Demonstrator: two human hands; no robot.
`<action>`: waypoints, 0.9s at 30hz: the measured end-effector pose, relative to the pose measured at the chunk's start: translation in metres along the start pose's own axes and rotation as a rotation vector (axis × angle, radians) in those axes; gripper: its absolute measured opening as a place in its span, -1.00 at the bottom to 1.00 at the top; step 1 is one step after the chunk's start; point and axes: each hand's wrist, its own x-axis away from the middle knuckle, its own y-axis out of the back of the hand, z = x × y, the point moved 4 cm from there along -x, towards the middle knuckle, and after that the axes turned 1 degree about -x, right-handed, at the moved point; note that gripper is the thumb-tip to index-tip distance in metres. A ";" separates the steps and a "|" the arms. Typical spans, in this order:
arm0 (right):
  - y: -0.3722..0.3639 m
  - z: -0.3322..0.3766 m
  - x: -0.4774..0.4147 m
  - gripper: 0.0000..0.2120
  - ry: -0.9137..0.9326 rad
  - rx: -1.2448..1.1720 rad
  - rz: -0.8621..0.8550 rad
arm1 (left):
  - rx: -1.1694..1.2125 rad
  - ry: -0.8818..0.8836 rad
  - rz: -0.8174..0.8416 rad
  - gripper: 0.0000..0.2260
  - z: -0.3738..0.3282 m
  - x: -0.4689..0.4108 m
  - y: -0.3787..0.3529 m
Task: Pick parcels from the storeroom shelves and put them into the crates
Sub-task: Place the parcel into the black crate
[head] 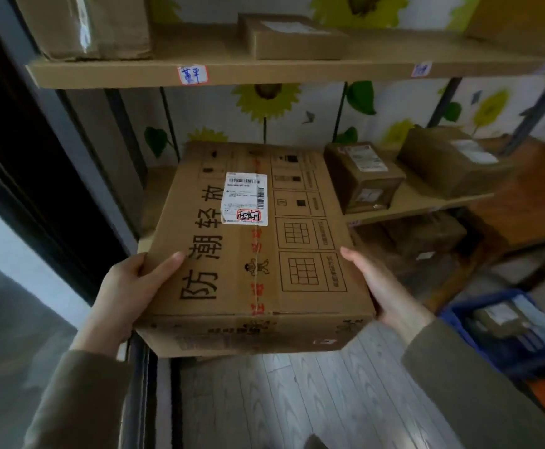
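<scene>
The large cardboard box [258, 247] hung half off the middle shelf [420, 202]. The left hand [128, 293] pinched its near corner, thumb on top, and the right hand [378, 286] clasped the right edge. Swung carelessly towards the blue crate [491, 332], it could have clipped the small parcel [361, 176] or slipped.

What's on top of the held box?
On the box: a white label with a red stamp, a tape strip along the seam, black print, and the thumb of the left hand at the near left edge. The right hand grips the side. Fingers underneath are hidden.
</scene>
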 end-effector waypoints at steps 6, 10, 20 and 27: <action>0.028 -0.034 0.084 -0.66 0.093 -0.198 -0.211 | -0.045 -0.211 0.118 -0.78 -0.022 0.034 -0.014; 0.077 -0.045 0.121 -0.68 0.127 -0.316 -0.389 | -0.037 -0.333 0.258 -0.73 -0.053 0.049 -0.063; 0.289 -0.094 0.183 -0.71 0.198 -0.355 -0.752 | -0.044 -0.457 0.665 -0.77 -0.128 0.102 -0.316; 0.444 -0.110 0.211 -0.58 0.209 -0.424 -0.864 | -0.060 -0.461 0.846 -0.77 -0.182 0.157 -0.499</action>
